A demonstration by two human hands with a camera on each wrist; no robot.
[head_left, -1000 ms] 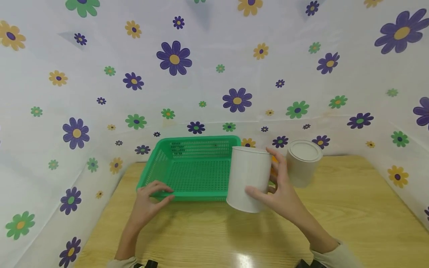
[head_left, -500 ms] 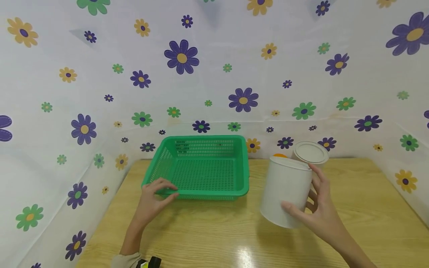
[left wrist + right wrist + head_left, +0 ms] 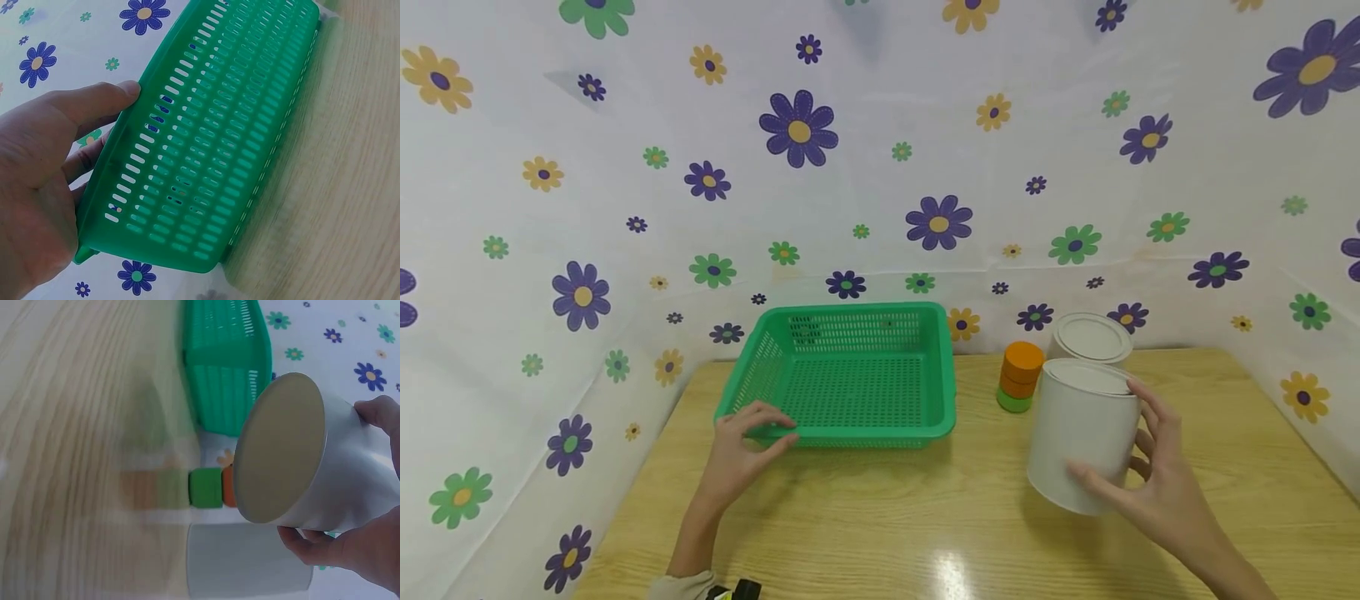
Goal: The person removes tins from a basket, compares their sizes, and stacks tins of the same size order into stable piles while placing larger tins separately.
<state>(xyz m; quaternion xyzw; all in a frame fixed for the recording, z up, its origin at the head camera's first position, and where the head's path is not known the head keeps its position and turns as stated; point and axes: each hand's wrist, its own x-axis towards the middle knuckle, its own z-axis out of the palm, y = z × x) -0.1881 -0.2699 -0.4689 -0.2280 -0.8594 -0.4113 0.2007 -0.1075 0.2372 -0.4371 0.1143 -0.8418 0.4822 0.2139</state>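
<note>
My right hand grips a white cylindrical can by its side, thumb on the near face and fingers round the far side. The can hangs tilted over the table, and its round beige lower end faces the camera in the right wrist view. My left hand pinches the front rim of a green plastic basket near its left corner. In the left wrist view, the fingers lie at the rim of the slotted basket wall. Nothing lies in the basket.
A short stack of round orange blocks on a green block stands between the basket and the held can. Behind that can a second white can stands partly hidden. A flower-print cloth backs the wooden table.
My right hand has carried the can rightward, away from the basket. The orange and green stack, hidden behind it before, now shows. My left hand stays at the basket rim.
</note>
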